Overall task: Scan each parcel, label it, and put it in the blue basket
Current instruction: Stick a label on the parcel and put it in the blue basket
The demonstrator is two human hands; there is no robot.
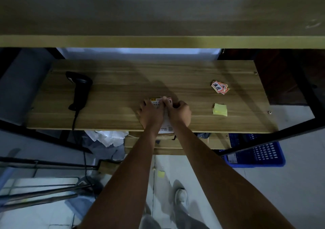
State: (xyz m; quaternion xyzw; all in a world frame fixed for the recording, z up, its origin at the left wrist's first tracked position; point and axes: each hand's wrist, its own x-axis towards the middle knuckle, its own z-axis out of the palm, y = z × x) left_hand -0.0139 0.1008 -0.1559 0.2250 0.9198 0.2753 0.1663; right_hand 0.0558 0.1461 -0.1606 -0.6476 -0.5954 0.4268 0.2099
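A flat parcel (165,129) with a white shipping label lies at the front edge of the wooden shelf (123,88), mostly hidden under both hands. My left hand (151,113) rests flat on it. My right hand (179,111) presses a red-and-white sticker (169,100) onto its far end with pinched fingers. The black barcode scanner (79,89) lies on the shelf at the left, its cable hanging over the front edge. The blue basket (260,154) sits on the floor under the shelf's right end.
A stack of red-and-white stickers (220,87) and a pad of yellow notes (219,109) lie on the shelf's right half. An upper shelf board (158,41) overhangs. Black frame bars run at both sides. Crumpled bags (107,139) lie below left.
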